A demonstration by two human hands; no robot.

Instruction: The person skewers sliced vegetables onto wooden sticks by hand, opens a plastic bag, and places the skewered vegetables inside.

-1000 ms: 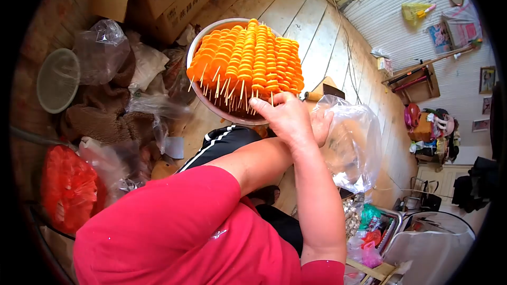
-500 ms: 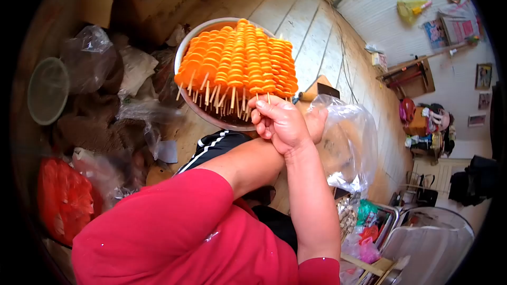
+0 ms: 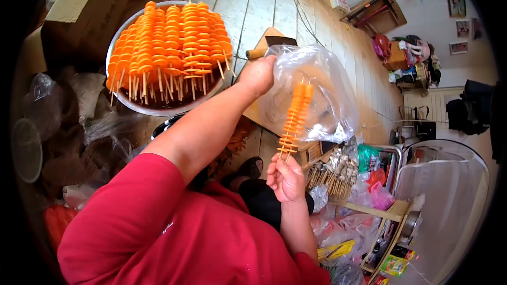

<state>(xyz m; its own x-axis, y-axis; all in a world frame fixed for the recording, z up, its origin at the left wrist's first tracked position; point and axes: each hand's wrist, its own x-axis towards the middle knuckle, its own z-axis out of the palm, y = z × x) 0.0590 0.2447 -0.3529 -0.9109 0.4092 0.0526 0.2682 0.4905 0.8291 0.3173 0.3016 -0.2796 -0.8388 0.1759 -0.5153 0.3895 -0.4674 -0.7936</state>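
Note:
My left hand [image 3: 257, 76] is closed on the edge of a clear plastic bag [image 3: 334, 82], which hangs open to the right. In my right hand [image 3: 288, 179] are skewers [image 3: 296, 119] of orange, spiral-like slices, gripped by the lower ends of their thin sticks. Their upper part overlaps the bag and looks hazy, as if seen through the plastic. Left of my left hand, a round metal basin [image 3: 154, 111] holds many more orange skewers [image 3: 169, 42], sticks pointing toward me, above dark reddish liquid or residue.
A cleaver [image 3: 281, 41] with a wooden handle lies on a wooden board beyond the bag. At right, skewers of pale grey food [image 3: 338, 171] sit near colored plastic bags and a mesh cover [image 3: 443, 195]. A cardboard box [image 3: 79, 10] and loose plastic are at left.
My right hand has moved from the basin toward the right and nearer me, carrying orange skewers to the bag. My left hand still holds the bag. The view has shifted right.

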